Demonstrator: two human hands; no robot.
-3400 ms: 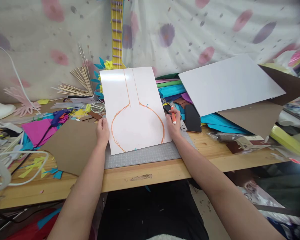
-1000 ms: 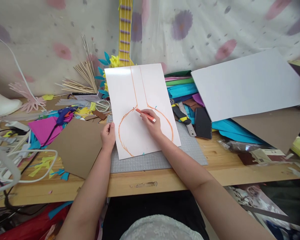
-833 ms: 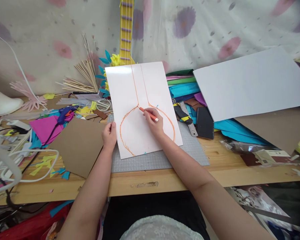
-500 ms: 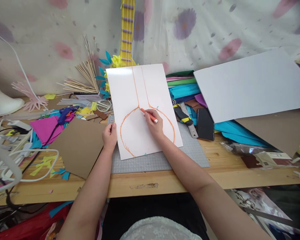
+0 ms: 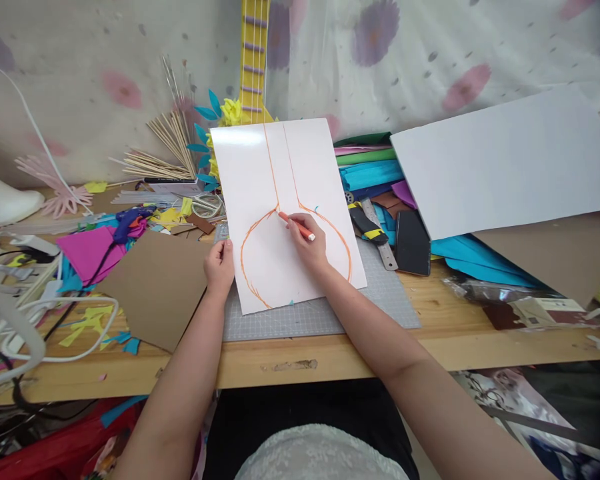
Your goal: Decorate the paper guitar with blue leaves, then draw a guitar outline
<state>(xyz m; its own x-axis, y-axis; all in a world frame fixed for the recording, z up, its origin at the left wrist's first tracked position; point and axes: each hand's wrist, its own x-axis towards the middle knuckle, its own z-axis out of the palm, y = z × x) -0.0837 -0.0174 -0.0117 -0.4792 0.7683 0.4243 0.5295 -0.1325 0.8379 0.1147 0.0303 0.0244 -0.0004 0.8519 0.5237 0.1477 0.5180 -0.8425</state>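
A white board (image 5: 280, 267) leans up from a grey cutting mat (image 5: 385, 307), with an orange outline of a round body and a long narrow neck drawn on it. My left hand (image 5: 219, 268) is closed on the board's left edge, thumb at the front. Between the fingers of my right hand (image 5: 309, 241) is an orange marker (image 5: 296, 227), its tip at the spot where the left neck line meets the curve. My right forearm hides the lower right of the outline.
A yellow ukulele-like craft piece (image 5: 253, 60) stands behind the board. Rightward lie a utility knife (image 5: 373, 227), a black phone (image 5: 413, 243) and a large white sheet (image 5: 505, 167). Brown cardboard (image 5: 155, 280), wooden sticks (image 5: 173, 143), paper scraps and white cables (image 5: 80, 303) crowd the left.
The whole view has shifted slightly. My right hand and the marker have moved very little on the board, the tip staying near the left neck corner. My left hand keeps its hold.
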